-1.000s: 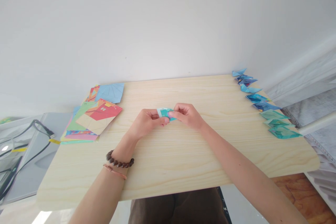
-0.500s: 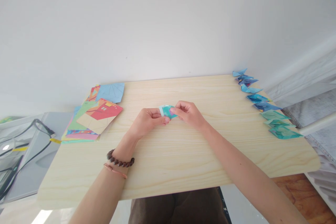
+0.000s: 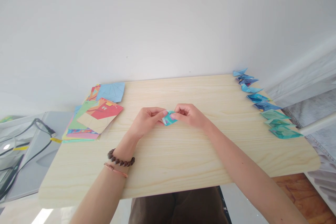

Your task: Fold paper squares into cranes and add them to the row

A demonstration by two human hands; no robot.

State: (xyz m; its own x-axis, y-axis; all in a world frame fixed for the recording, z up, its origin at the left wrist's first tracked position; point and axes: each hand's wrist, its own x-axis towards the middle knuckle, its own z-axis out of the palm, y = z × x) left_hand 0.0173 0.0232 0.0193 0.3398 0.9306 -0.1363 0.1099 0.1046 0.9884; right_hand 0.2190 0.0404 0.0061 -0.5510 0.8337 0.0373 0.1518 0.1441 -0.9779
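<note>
A small folded piece of teal origami paper (image 3: 169, 119) is held between my two hands over the middle of the table. My left hand (image 3: 148, 120) pinches its left side, with the thumb on top and the fingers behind. On the right edge, my right hand (image 3: 189, 114) is closed, its thumb pressed on the paper and its fingers curled. A pale border and a purple patch show on the paper. Parts of it are hidden by my fingers.
Colourful patterned origami sheets (image 3: 99, 115) lie stacked at the table's left side. Several folded blue and green paper figures (image 3: 264, 99) stand in a row along the right side. The wooden table (image 3: 170, 161) meets a white wall (image 3: 168, 24). Cables (image 3: 39, 126) lie beyond its left edge.
The folded paper has been tilted, so its lower face now shows below my thumbs. My left thumb has moved up from the bottom edge to the paper's top.
</note>
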